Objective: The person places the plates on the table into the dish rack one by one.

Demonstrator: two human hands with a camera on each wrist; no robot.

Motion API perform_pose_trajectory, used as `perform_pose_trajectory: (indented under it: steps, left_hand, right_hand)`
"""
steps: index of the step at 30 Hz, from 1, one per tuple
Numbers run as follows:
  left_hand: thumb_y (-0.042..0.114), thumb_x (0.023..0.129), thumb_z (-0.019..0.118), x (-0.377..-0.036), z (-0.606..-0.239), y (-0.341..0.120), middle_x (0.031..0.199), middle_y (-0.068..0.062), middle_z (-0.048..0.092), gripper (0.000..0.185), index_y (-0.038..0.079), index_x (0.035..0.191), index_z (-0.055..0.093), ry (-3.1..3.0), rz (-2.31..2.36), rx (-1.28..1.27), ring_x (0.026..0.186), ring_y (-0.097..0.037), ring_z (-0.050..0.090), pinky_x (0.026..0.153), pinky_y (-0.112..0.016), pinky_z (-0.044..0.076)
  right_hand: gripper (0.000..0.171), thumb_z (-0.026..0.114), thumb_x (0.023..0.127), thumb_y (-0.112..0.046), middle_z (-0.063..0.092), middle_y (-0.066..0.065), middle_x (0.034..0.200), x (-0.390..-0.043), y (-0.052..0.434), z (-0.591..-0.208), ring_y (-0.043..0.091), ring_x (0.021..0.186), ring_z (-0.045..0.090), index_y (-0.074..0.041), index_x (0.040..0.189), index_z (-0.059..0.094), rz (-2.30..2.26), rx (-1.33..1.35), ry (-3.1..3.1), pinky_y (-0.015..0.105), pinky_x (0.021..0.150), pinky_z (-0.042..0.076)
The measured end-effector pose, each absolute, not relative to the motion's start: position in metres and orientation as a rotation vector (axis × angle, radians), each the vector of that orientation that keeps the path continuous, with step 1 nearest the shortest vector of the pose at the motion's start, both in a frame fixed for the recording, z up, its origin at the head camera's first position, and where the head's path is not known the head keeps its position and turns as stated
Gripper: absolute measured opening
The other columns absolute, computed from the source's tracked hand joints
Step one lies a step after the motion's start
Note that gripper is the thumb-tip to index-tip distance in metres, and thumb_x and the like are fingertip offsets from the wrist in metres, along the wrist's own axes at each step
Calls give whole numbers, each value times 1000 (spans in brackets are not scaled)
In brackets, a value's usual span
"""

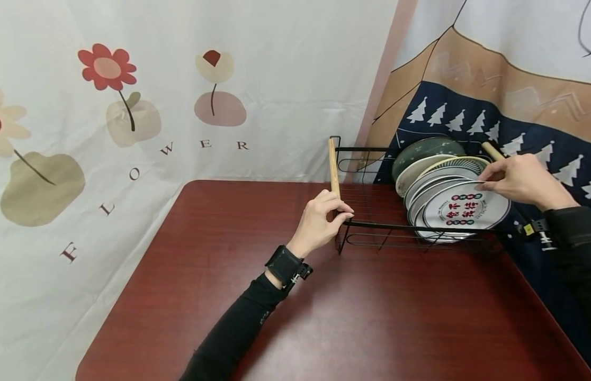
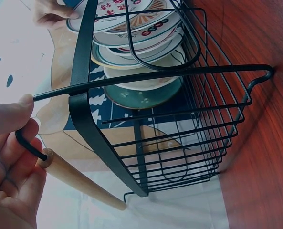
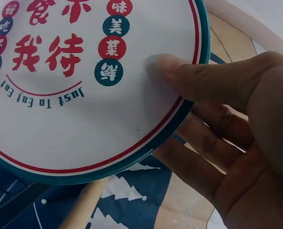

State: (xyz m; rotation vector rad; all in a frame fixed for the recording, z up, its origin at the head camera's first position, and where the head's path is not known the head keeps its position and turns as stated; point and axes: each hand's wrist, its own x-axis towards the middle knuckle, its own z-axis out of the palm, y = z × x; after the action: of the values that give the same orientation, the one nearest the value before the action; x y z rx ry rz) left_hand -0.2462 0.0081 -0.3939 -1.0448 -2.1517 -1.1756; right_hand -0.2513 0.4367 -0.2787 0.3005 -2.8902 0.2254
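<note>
A black wire dish rack (image 1: pixel 378 226) with wooden handles stands at the far right of the table. At its front left corner my left hand (image 1: pixel 324 214) grips the black wire beside the wooden handle (image 1: pixel 333 166), thumb on top and fingers curled below in the left wrist view. My right hand (image 1: pixel 519 180) pinches the rim of the front plate (image 1: pixel 486 209); in the right wrist view the thumb lies on the face of this white plate (image 3: pixel 127 119) with red and teal print, fingers behind. Several other plates lean behind it, with a dark green plate (image 1: pixel 419 153) at the back.
The rack stands on a dark red wooden table (image 1: pixel 372 317). Behind it hang a white flower-print curtain (image 1: pixel 286 63) and a navy cloth (image 1: pixel 448 100) with white trees. A second wooden handle (image 1: pixel 492 151) shows beside the right hand.
</note>
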Motion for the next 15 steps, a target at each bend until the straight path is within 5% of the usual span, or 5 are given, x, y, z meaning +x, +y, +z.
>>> perform_pose_trajectory:
  steps: [15]
  left_hand:
    - [17, 94, 76, -247, -394, 9, 85, 2, 61, 5, 13, 96, 79, -2149, -1165, -1046, 79, -16, 47, 68, -21, 38]
  right_hand:
    - [5, 85, 80, -12, 77, 3, 77, -270, 441, -294, 4, 65, 54, -12, 81, 80, 164, 376, -3054, 27, 62, 38]
